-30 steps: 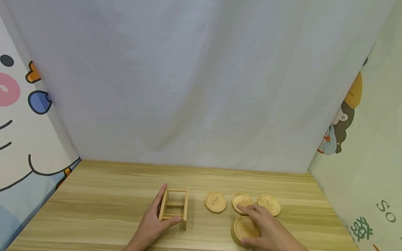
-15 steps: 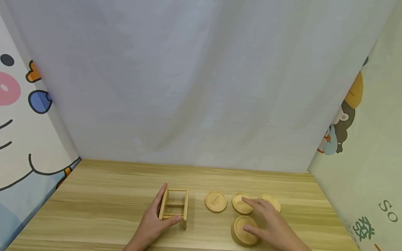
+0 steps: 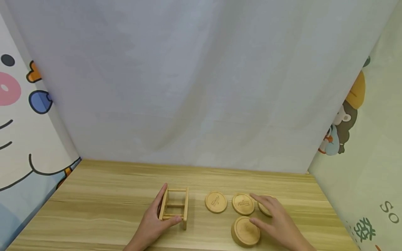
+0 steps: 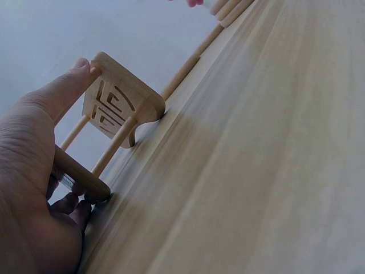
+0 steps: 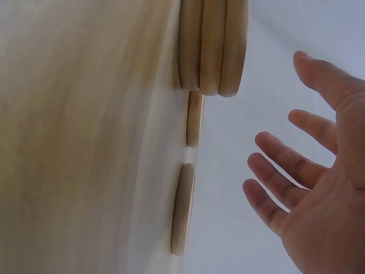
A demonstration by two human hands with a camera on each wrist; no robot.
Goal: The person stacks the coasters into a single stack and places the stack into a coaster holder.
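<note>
My left hand (image 3: 150, 223) grips the near left side of a small wooden coaster rack (image 3: 186, 205) standing on the table. In the left wrist view the rack's far panel (image 4: 132, 94) shows a cut-out pattern, and my thumb lies along a rod. My right hand (image 3: 277, 220) hovers with spread fingers over the right of the round wooden coasters, holding nothing. Below its thumb is a coaster stack (image 3: 246, 233), seen edge-on as three layers (image 5: 213, 45) in the right wrist view. Behind lie a left coaster (image 3: 216, 202), a middle coaster (image 3: 243, 204) and a right coaster (image 3: 264, 210), partly hidden by my fingers.
The wood-grain table (image 3: 103, 202) extends left of the rack and behind the coasters. A pale cloth (image 3: 188, 87) hangs along its back edge. Printed panels with cartoon figures close off the left side (image 3: 37, 139) and right side (image 3: 361, 167).
My right hand has drawn back to the right, off the stack and the middle coaster, and now covers part of the right coaster. The left hand and the rack have stayed put.
</note>
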